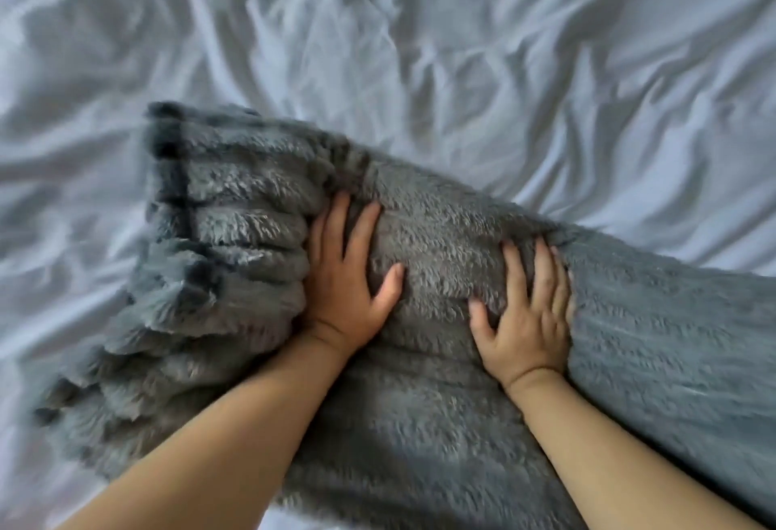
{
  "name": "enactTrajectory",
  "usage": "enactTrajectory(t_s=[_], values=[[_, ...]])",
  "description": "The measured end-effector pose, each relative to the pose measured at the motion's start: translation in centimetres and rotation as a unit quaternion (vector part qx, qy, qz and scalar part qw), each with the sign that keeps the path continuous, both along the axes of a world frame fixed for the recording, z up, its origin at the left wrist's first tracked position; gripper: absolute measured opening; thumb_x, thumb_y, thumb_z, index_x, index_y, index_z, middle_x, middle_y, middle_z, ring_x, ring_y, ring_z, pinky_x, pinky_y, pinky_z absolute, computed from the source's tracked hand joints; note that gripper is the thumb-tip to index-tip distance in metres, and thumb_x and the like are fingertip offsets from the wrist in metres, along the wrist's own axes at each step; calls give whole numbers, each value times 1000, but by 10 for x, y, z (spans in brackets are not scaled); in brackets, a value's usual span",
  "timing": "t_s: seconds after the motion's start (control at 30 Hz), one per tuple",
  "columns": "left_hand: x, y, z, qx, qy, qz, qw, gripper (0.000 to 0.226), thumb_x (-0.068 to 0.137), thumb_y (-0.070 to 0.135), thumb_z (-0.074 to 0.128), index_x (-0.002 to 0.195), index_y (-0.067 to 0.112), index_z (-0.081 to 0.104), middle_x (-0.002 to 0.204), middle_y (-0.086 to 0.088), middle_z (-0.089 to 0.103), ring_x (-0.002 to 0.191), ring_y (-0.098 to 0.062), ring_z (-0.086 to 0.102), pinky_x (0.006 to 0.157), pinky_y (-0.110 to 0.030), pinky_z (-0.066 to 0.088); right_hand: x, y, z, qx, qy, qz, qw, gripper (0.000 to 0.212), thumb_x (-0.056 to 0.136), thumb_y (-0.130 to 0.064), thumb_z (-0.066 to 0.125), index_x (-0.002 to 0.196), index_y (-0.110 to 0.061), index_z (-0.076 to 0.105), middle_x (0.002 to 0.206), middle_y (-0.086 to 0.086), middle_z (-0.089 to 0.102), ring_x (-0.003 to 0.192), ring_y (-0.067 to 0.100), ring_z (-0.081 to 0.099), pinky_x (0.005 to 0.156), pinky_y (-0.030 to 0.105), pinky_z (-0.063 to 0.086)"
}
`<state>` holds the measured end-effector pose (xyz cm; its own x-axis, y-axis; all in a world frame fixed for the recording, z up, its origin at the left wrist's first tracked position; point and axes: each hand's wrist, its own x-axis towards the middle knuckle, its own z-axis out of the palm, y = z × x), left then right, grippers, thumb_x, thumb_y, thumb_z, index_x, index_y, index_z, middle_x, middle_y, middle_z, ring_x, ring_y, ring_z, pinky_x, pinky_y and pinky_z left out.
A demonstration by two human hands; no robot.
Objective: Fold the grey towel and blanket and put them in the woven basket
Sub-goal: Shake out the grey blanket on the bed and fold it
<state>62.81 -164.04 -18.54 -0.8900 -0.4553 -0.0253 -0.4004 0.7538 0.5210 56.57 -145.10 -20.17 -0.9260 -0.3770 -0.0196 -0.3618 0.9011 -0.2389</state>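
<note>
Pressing down with both palms, you have your left hand (350, 281) and right hand (527, 315) spread flat, fingers straight, on the fluffy grey blanket (441, 235). The blanket lies folded in a long thick band across the wrinkled white bed sheet (420, 46), its ribbed end bunched just beside your left hand.

Bed (483, 59) w/ pale sheet (75, 176), creased all over beyond the fingertips. Grey blanket (420, 424) lies directly on it, under the left fingers (338, 220) & right fingers (542, 269); ridged end bunched just left of left fingers, rest runs right past right fingers.
</note>
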Motion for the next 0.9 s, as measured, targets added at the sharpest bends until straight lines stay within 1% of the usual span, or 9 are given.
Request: enactTrajectory(t_s=[0.1,0.17,0.23,0.3,0.37,0.43,0.6,0.7,0.9], values=[[7,-17,50,-20,-62,-55,996,58,86,36,59,139,18,47,153,-13,29,139,-31,28,115,-40,18,4,-20,41,44,-82,-68,993,64,80,-39,52,138,-10,50,147,23,38,136,41,32,115,55,18],[18,-41,75,-109,-71,-95,987,51,86,35,49,135,22,50,152,-10,34,139,-30,33,115,-49,16,9,-48,67,25,-62,-87,994,58,82,-28,62,134,-6,51,143,26,37,131,44,32,110,62,24],[32,-70,93,-154,-127,-101,975,55,89,42,40,142,27,41,154,-5,31,143,-28,26,116,-51,3,18,-85,87,-19,-17,-10,1000,55,85,-30,57,134,-7,50,140,26,39,129,45,36,109,63,27],[50,-101,91,-140,-168,-83,972,59,94,48,31,150,35,17,160,1,13,148,-23,9,117,-47,-5,22,-123,95,-34,-22,109,993,60,89,-38,47,143,-14,42,148,23,34,138,41,30,116,56,13],[68,-123,77,-114,-182,-88,973,59,94,52,20,148,40,1,159,7,3,148,-19,3,119,-44,-3,16,-151,88,-9,-55,187,981,64,93,-45,39,151,-22,26,158,18,19,147,34,13,118,49,-3],[75,-133,62,-89,-158,-102,978,57,93,50,22,147,38,7,156,8,8,147,-20,12,119,-43,7,5,-164,68,23,-76,217,973,67,93,-50,32,153,-26,16,161,13,9,149,29,5,119,46,-7],[68,-130,4,-76,-41,-75,993,57,89,40,36,144,23,35,149,-8,37,138,-29,36,111,-49,27,-3,-163,12,-15,-4,208,978,66,87,-45,38,147,-18,36,153,17,33,142,34,28,118,50,14],[63,-134,-30,-99,24,-75,992,55,90,43,32,140,20,39,145,-9,40,132,-30,37,104,-44,28,-5,-164,-17,-43,44,205,977,66,86,-43,38,146,-15,35,150,21,36,141,35,29,117,50,16],[55,-138,-79,-101,105,-74,987,51,94,44,23,129,16,46,136,-10,49,120,-34,43,105,-44,35,-4,-171,-62,-53,95,217,970,63,92,-44,22,140,-7,34,145,26,36,137,39,30,115,50,20]])
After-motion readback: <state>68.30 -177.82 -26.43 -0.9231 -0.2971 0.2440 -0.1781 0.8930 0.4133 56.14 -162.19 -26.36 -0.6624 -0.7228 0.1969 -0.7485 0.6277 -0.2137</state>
